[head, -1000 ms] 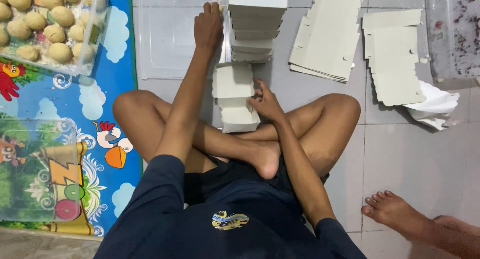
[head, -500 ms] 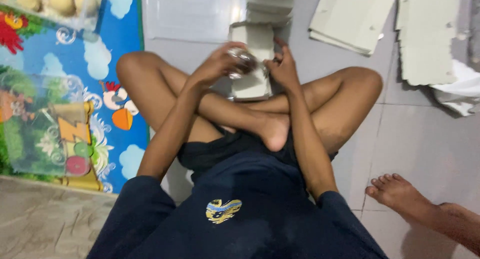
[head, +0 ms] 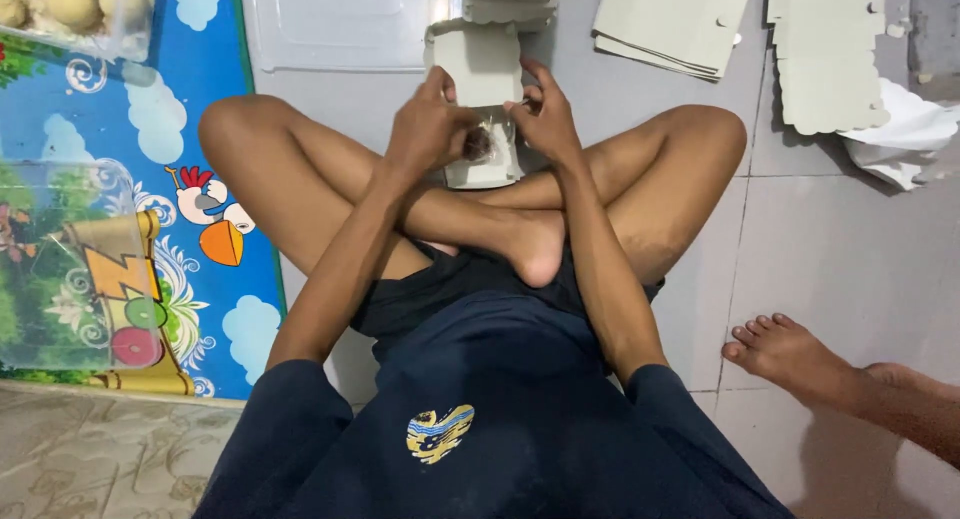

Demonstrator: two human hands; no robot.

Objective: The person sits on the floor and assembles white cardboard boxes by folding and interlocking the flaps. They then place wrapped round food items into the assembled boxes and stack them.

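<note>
A clear tub of round pale buns [head: 70, 9] sits far left on the bright picture mat [head: 120, 229]. The left hand [head: 428, 129] and the right hand [head: 545, 119] are closed together around a small dark thing in a clear wrapper [head: 482, 144], just above the open pale box [head: 480, 79] by the crossed legs. Hold it gently and keep it over the box. Flat box cards [head: 670, 24] lie to the right on the grey tiled floor [head: 840, 259]. Another person's foot [head: 790, 354] rests nearby.

Grey tiled floor [head: 840, 269]: flat cardboard sheets [head: 670, 24], play mat [head: 110, 229] (cartoon print)
</note>
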